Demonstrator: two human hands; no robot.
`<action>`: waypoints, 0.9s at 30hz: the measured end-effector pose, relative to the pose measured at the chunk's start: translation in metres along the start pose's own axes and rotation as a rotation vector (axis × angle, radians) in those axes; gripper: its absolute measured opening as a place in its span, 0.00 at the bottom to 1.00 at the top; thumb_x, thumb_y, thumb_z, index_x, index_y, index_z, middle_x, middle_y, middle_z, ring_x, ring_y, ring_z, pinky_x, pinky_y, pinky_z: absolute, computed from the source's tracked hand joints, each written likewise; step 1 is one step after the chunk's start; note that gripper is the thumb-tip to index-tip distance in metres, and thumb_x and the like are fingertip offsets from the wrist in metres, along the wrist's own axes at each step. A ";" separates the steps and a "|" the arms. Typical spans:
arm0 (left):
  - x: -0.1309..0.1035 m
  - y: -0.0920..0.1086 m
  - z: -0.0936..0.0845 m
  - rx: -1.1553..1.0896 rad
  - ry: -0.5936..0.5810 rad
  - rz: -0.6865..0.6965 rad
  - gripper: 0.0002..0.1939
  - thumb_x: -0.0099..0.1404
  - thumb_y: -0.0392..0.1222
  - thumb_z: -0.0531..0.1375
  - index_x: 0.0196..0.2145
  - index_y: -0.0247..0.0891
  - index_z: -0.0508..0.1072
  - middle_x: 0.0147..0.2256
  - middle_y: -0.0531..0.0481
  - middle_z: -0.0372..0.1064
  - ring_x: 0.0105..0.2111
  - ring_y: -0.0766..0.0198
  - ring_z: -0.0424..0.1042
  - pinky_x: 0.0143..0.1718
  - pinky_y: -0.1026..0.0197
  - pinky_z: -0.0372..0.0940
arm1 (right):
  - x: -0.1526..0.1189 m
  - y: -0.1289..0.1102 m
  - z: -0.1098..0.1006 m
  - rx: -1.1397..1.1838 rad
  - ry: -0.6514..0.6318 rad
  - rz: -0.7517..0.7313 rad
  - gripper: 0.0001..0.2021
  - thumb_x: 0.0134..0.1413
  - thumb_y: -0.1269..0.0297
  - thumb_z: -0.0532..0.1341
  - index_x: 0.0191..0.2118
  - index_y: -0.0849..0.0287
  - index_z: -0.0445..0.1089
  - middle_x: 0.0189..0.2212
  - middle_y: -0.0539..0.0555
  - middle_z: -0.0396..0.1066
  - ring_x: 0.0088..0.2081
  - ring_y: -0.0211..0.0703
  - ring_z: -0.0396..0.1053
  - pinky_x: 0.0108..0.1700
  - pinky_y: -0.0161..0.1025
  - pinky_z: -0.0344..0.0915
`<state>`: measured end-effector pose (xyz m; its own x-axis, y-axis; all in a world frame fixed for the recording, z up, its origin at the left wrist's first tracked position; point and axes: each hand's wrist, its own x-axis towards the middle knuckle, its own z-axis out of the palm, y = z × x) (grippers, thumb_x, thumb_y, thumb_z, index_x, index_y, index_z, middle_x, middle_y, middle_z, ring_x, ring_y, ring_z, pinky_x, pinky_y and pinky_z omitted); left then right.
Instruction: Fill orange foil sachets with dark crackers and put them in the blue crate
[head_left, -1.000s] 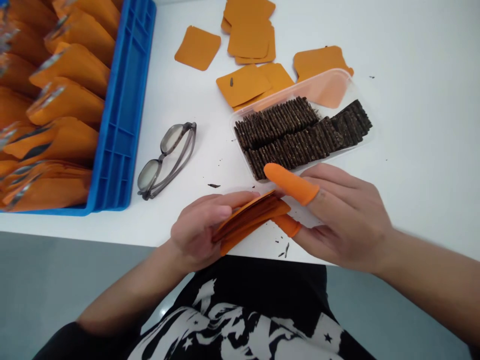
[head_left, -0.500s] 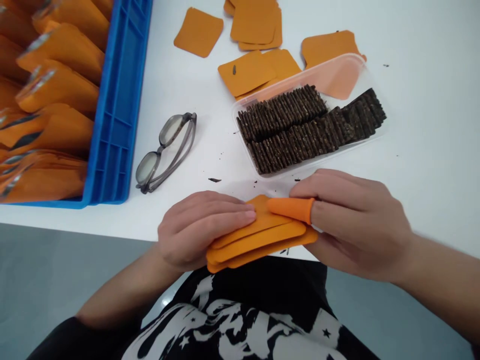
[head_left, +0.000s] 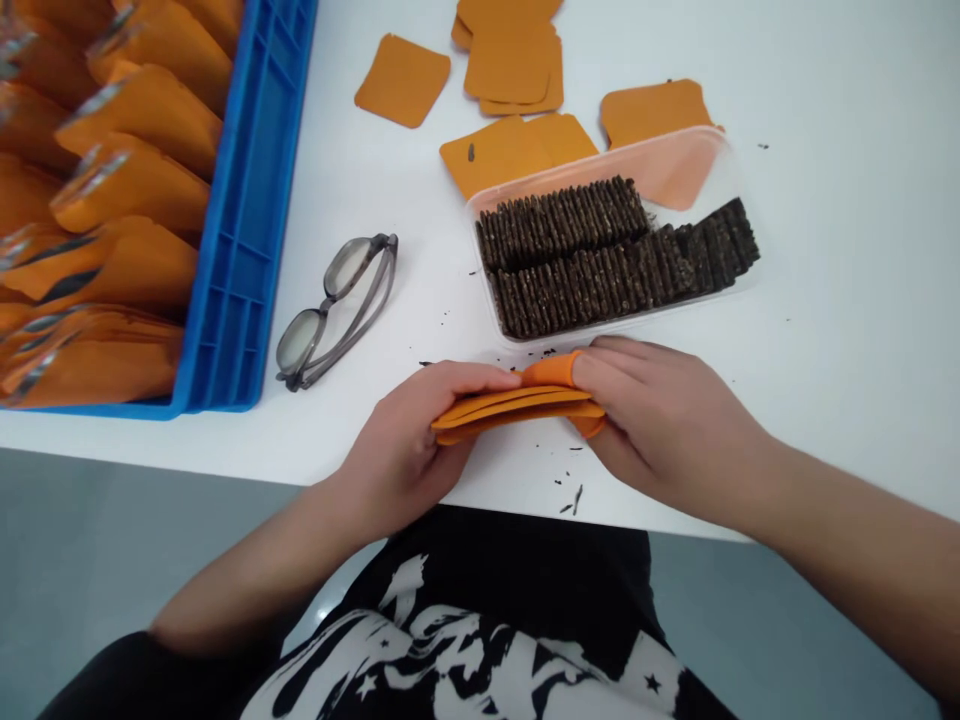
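Note:
A small stack of orange packets (head_left: pixel 517 408) is held edge-up between both hands, just above the table's front edge. My left hand (head_left: pixel 409 440) grips its left end, fingers behind and thumb below. At the right end my right hand (head_left: pixel 652 415) pinches the same stack; orange covers sit on its finger and thumb tips. Beyond the hands stands a clear plastic tub (head_left: pixel 622 325) holding two rows of thin dark squares (head_left: pixel 577 285).
On the left is a blue crate (head_left: pixel 251 220) full of orange packets (head_left: pixel 142 180). Glasses (head_left: pixel 326 310) lie beside it. Loose orange pieces (head_left: pixel 405 80) are spread at the back of the white table (head_left: pixel 847 300). Dark crumbs dot the surface near the hands.
The orange stack has tilted up so its edges face me and has moved slightly away from my body. Both hands have turned with it and keep their hold.

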<state>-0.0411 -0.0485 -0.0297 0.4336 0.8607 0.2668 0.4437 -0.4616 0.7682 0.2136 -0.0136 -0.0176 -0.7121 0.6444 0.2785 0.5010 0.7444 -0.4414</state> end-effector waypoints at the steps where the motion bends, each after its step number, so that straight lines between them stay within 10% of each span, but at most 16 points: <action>1: 0.000 0.000 0.001 0.015 0.003 -0.032 0.18 0.70 0.28 0.61 0.56 0.39 0.72 0.51 0.49 0.77 0.50 0.69 0.76 0.56 0.69 0.69 | 0.001 0.001 0.000 -0.027 -0.004 0.015 0.14 0.62 0.77 0.55 0.50 0.62 0.70 0.40 0.54 0.77 0.38 0.48 0.72 0.37 0.42 0.66; 12: -0.005 0.001 -0.004 -0.100 0.145 -0.026 0.28 0.66 0.27 0.68 0.61 0.45 0.74 0.53 0.50 0.79 0.47 0.66 0.80 0.52 0.66 0.76 | -0.002 0.002 0.001 0.067 0.050 -0.026 0.10 0.63 0.78 0.53 0.46 0.60 0.65 0.34 0.52 0.73 0.33 0.44 0.69 0.35 0.39 0.66; 17: -0.002 0.001 -0.004 -0.105 0.137 -0.115 0.15 0.66 0.34 0.71 0.50 0.42 0.79 0.44 0.51 0.81 0.40 0.64 0.81 0.44 0.65 0.79 | -0.003 -0.003 0.003 0.134 0.158 0.021 0.14 0.69 0.74 0.53 0.31 0.55 0.55 0.24 0.47 0.60 0.25 0.38 0.57 0.26 0.37 0.55; 27: -0.004 -0.001 -0.002 -0.146 0.212 -0.187 0.11 0.66 0.42 0.71 0.46 0.41 0.80 0.37 0.49 0.81 0.30 0.65 0.80 0.27 0.72 0.74 | -0.010 -0.017 -0.010 0.300 0.378 0.195 0.10 0.75 0.62 0.56 0.54 0.57 0.70 0.26 0.46 0.65 0.25 0.35 0.64 0.27 0.35 0.64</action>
<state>-0.0446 -0.0508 -0.0301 0.1753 0.9603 0.2168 0.3759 -0.2688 0.8868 0.2171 -0.0304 -0.0044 -0.3644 0.8256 0.4307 0.4044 0.5569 -0.7254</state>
